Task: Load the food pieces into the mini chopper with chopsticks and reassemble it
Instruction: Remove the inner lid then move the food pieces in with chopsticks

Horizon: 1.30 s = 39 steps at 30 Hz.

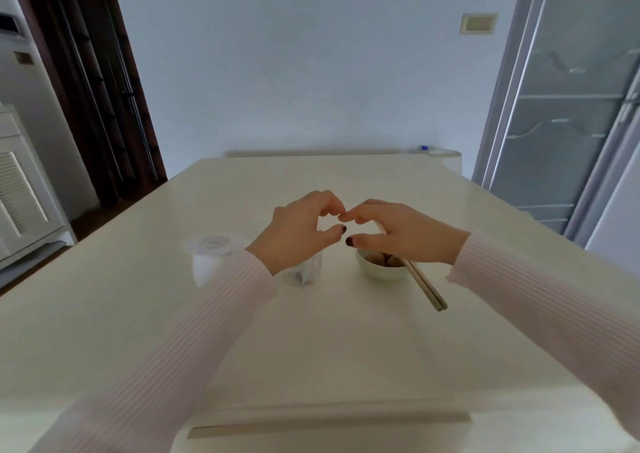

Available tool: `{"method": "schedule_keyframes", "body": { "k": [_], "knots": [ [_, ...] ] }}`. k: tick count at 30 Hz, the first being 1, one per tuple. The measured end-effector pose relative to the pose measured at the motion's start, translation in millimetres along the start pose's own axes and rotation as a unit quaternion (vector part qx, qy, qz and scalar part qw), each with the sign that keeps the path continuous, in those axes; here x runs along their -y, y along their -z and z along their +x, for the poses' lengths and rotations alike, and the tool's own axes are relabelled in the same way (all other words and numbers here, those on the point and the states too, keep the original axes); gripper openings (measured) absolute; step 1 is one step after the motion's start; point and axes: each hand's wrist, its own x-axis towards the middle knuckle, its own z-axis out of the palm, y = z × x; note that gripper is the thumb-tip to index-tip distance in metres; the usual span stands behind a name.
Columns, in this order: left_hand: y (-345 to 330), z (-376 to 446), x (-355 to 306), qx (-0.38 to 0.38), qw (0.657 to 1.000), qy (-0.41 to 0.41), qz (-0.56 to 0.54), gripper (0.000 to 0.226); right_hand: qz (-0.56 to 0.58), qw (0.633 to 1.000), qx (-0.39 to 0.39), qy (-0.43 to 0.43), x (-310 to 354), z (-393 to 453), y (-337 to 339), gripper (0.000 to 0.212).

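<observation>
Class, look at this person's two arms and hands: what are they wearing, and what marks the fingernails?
Both arms wear long, pale pink, finely ribbed sleeves ending at the wrists. The left hand and right hand are bare, without gloves or visible rings; the thumbnails carry dark polish.

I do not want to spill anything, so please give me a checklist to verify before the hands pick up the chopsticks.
1. Chopsticks free to grasp: ok, they lie across the bowl's right rim, nothing holding them.
2. Bowl holds food pieces: ok, brownish pieces show inside.
3. Clear chopper cup uncovered: cannot tell, the left hand hides its top.
4. Chopper top out of the way: ok, standing left of the cup.
5. Right hand empty: ok, fingers hold nothing.
</observation>
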Motion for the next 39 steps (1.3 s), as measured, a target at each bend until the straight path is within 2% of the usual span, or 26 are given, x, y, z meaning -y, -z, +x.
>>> {"method": "schedule_keyframes", "body": {
  "k": [6, 11, 16, 20, 30, 35, 39],
  "knots": [
    [-47, 1, -26, -0.017, 0.997, -0.081, 0.009, 0.031, -0.014, 0.999, -0.020, -0.030, -35, -36, 9, 0.038],
    [-77, -3, -36, 0.004, 0.990, -0.128, 0.061, 0.035, -0.027, 0.997, -0.026, -0.062, -62, -61, 7, 0.031],
    [-94, -7, -35, 0.069, 0.969, -0.197, 0.132, 0.047, -0.021, 0.996, -0.028, -0.081, -77, -73, 0, 0.032],
    [-101, -7, -35, 0.069, 0.951, -0.234, 0.190, 0.045, -0.020, 0.997, -0.026, -0.075, -81, -76, -5, 0.033],
    [-96, -4, -41, -0.011, 0.924, -0.315, 0.217, 0.016, -0.015, 0.998, -0.041, -0.050, -81, -73, -8, 0.038],
    [-90, -3, -43, -0.042, 0.909, -0.343, 0.234, 0.021, -0.026, 0.998, -0.038, -0.035, -79, -70, -9, 0.036],
    [-80, 2, -44, -0.090, 0.904, -0.358, 0.215, 0.015, -0.037, 0.998, -0.051, -0.022, -77, -64, -9, 0.036]
  ]
}}
